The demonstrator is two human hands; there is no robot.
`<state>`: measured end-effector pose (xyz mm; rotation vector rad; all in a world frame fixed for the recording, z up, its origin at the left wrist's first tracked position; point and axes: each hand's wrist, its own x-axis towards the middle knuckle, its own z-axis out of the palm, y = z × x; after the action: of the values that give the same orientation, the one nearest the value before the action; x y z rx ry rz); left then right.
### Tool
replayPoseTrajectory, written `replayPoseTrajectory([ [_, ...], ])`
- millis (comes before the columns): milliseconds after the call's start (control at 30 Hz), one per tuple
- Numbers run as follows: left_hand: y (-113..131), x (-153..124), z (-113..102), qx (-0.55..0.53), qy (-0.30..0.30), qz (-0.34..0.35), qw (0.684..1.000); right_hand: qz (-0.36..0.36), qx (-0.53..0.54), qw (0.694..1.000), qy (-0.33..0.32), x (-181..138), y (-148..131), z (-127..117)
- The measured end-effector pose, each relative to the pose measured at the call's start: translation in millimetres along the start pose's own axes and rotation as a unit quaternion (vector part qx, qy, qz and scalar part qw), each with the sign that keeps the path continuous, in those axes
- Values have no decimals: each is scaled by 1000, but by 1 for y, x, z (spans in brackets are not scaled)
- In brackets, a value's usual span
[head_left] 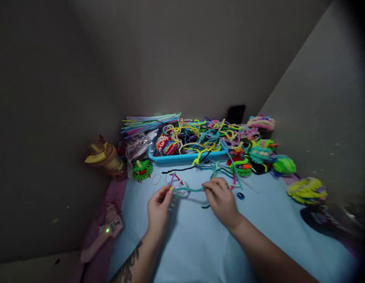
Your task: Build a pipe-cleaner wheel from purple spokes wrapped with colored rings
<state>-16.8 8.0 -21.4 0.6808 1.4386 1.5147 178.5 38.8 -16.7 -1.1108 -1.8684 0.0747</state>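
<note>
Between my two hands a teal pipe cleaner (190,190) stretches roughly level above the light blue table cover (197,243). My left hand (160,204) pinches its left end, where a purple and a yellow bit also show at the fingertips. The right end is held in the closed fingers of my right hand (220,198). Behind the hands lie loose pipe cleaner pieces, among them a black one (178,170) and a light blue one (232,163). A small dark blue ring-like thing (240,195) rests to the right of my right hand.
A blue tray (188,158) heaped with tangled pipe cleaners stands at the back. Left of it are a bundle of straight pipe cleaners (150,124), a green fuzzy figure (142,170), a tan cup (105,159) and a pink tool with a green light (102,237). Fuzzy pieces (306,191) line the right.
</note>
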Motion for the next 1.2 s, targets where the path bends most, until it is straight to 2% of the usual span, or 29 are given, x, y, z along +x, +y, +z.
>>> replayPoseTrajectory([
  [167,5,-5,3,-6,-7,25,1000,4,147,989,26,-1,-18,-10],
  [267,15,-7,5,0,-2,36,999,-2,213,977,11,-4,-26,-13],
  [367,25,-6,9,17,-11,52,998,-11,243,970,2,-6,-28,-12],
  [467,36,1,13,37,-22,76,996,17,239,970,31,-3,-26,-13],
  [600,60,16,19,49,-57,93,993,46,239,969,49,26,-24,-18],
  [733,94,33,33,25,-96,124,987,52,262,963,39,76,-24,-22],
  [833,112,45,44,5,-110,152,982,84,294,952,26,110,-22,-19],
  [933,118,54,51,-2,-142,146,979,129,381,915,15,132,-16,-12],
  [1067,115,59,58,-14,-172,108,979,177,469,865,-32,142,-9,-4],
  [1133,113,60,61,-19,-182,95,978,192,485,852,-48,143,-11,-3],
  [1200,112,61,64,-24,-189,84,978,211,476,852,-50,142,-15,-4],
])
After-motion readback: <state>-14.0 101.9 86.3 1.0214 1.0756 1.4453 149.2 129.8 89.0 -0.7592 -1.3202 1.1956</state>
